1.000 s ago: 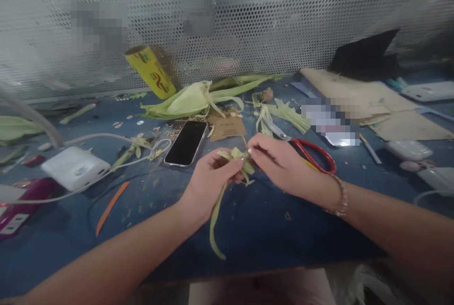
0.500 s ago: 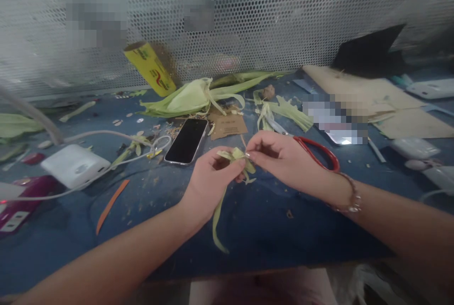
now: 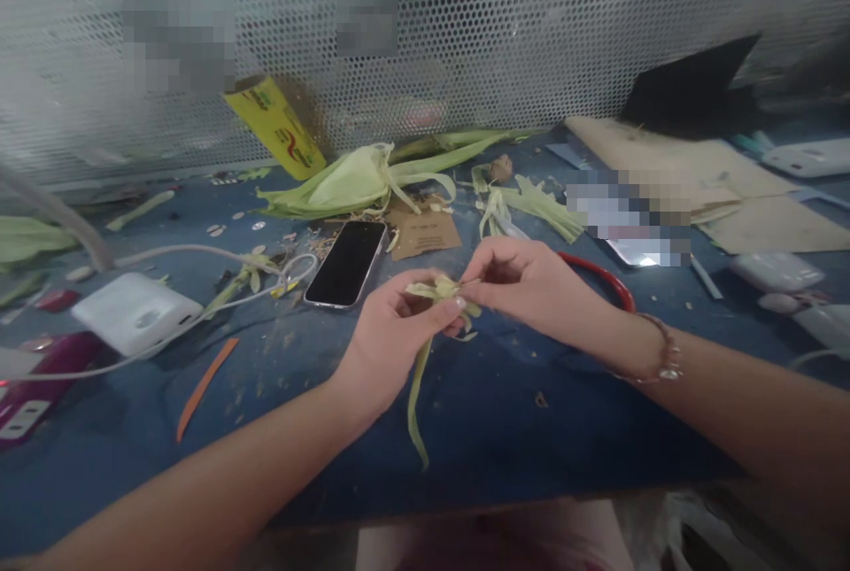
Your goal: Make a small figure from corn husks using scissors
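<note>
My left hand [image 3: 405,319] is closed around a small folded piece of pale green corn husk [image 3: 435,289], with the thumb pressing on top. A long thin husk strip [image 3: 415,412] hangs from it over the blue table. My right hand [image 3: 518,279] meets it from the right, thumb and forefinger pinched at the edge of the husk; the tips partly hide what they grip. Behind my right wrist shows the red handle [image 3: 607,277] of what look like scissors, mostly covered by the hand. A black-screened phone [image 3: 348,264] lies beyond my left hand.
A large corn husk [image 3: 349,181] and shredded husk [image 3: 544,208] lie at the back near a yellow tube [image 3: 275,128]. A white charger [image 3: 136,314] with cables and an orange strip [image 3: 207,389] are at left. Brown paper [image 3: 664,164] lies at right, before a perforated metal panel [image 3: 452,40].
Both hands stay together at the husk with small finger shifts. The hanging strip has swung slightly right, and my right hand covers more of the red handle. The view has shifted slightly.
</note>
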